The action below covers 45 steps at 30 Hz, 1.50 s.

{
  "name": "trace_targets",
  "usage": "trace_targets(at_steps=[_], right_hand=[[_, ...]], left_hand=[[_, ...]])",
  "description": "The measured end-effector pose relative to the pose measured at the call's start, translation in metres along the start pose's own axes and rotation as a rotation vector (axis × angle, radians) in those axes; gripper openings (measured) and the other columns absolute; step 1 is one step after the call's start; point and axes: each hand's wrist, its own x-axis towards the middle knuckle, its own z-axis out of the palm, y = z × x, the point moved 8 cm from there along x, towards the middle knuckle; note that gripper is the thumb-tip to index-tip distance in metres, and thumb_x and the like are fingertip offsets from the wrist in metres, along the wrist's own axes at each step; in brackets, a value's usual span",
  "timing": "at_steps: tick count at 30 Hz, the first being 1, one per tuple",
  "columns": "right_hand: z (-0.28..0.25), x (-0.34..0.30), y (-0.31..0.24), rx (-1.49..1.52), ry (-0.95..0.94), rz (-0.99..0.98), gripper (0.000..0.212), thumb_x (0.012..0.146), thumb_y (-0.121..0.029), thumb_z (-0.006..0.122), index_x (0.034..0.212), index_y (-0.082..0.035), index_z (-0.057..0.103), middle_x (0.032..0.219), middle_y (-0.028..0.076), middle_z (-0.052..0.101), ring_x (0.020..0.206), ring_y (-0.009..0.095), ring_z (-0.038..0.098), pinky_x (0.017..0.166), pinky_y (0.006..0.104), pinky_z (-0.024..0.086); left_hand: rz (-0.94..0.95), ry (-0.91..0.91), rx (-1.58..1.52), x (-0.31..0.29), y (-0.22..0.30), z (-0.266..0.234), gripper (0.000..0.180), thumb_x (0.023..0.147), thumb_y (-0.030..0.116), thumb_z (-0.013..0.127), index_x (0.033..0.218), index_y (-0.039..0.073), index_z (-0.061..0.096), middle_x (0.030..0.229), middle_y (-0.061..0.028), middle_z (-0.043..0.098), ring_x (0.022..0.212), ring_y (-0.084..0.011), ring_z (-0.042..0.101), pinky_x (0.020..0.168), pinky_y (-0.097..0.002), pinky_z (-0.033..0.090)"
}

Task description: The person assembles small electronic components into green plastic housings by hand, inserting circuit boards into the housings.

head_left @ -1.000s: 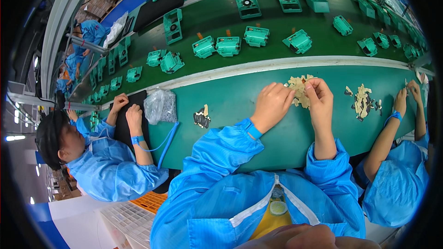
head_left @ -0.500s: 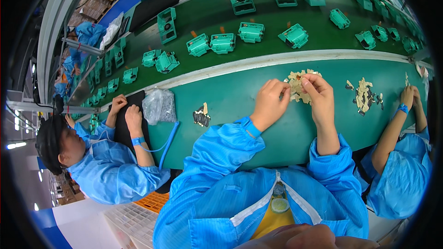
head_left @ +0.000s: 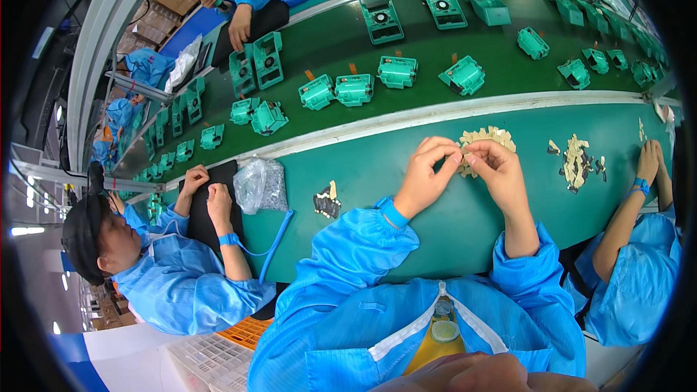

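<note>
My left hand [head_left: 428, 178] and my right hand [head_left: 501, 178] meet over the green bench, thumbs and fingertips pinched together. Something tiny seems to sit between them, too small to make out. Just behind my fingers lies a pile of small cream-coloured flat pieces [head_left: 495, 136], partly covered by my hands. Farther right is a mixed heap of cream and black pieces [head_left: 576, 156]. A small cluster of black pieces with cream bits [head_left: 327, 202] rests to the left of my left hand.
Beyond a pale rail [head_left: 348, 121], green housings [head_left: 354, 89] stand on a dark green conveyor. A clear bag of small parts [head_left: 270, 185] lies on the left beside a black mat. Co-workers in blue sit left and right, and another person's hand [head_left: 239, 25] reaches over the conveyor.
My hands have come together until their fingertips meet. Across the conveyor, a co-worker's hand has come in at a green housing. The whole view has shifted slightly.
</note>
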Motion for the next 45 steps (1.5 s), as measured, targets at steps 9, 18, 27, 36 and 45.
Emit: trace_targets(at_steps=[9, 18, 27, 36, 45], right_hand=[[-0.010, 0.001, -0.012, -0.228, 0.118, -0.161, 0.013, 0.089, 0.000, 0.072, 0.101, 0.000, 0.066, 0.087, 0.003, 0.064, 0.079, 0.011, 0.061, 0.070, 0.0253, 0.050], [-0.002, -0.008, -0.039, -0.617, 0.171, -0.480, 0.009, 0.082, -0.001, 0.075, 0.090, 0.001, 0.071, 0.087, 0.011, 0.064, 0.080, 0.027, 0.064, 0.069, 0.0360, 0.052], [-0.006, -0.008, -0.035, -0.677, 0.110, -0.475, 0.007, 0.081, 0.001, 0.073, 0.087, 0.002, 0.070, 0.084, 0.012, 0.064, 0.080, 0.030, 0.064, 0.072, 0.0395, 0.052], [-0.009, -0.008, -0.038, -0.656, 0.068, -0.483, 0.007, 0.080, 0.002, 0.071, 0.086, 0.003, 0.069, 0.084, 0.012, 0.063, 0.080, 0.030, 0.063, 0.072, 0.0396, 0.051], [-0.020, -0.008, -0.037, -0.618, 0.049, -0.452, 0.007, 0.080, 0.002, 0.071, 0.086, 0.004, 0.068, 0.083, 0.012, 0.063, 0.078, 0.029, 0.062, 0.070, 0.0379, 0.050]], left_hand=[[-0.133, -0.020, -0.076, 0.002, -0.001, 0.005, 0.009, 0.090, 0.006, 0.071, 0.095, -0.001, 0.069, 0.096, -0.0091, 0.069, 0.091, -0.0217, 0.064, 0.083, -0.0322, 0.050], [0.059, 0.034, 0.263, 0.003, 0.009, 0.006, 0.008, 0.086, 0.008, 0.073, 0.092, 0.003, 0.070, 0.092, -0.0059, 0.071, 0.086, -0.0232, 0.064, 0.080, -0.0353, 0.046], [0.240, 0.003, 0.448, 0.005, 0.027, 0.017, 0.008, 0.083, 0.007, 0.073, 0.090, 0.007, 0.069, 0.092, -0.0049, 0.070, 0.085, -0.0243, 0.062, 0.079, -0.0370, 0.042], [0.278, -0.019, 0.465, 0.007, 0.033, 0.021, 0.011, 0.081, 0.007, 0.074, 0.090, 0.007, 0.069, 0.091, -0.0048, 0.070, 0.084, -0.0238, 0.063, 0.081, -0.0372, 0.042], [0.280, -0.016, 0.427, 0.009, 0.036, 0.028, 0.011, 0.081, 0.006, 0.074, 0.090, 0.007, 0.069, 0.091, -0.0050, 0.070, 0.082, -0.0238, 0.062, 0.080, -0.0367, 0.041]])
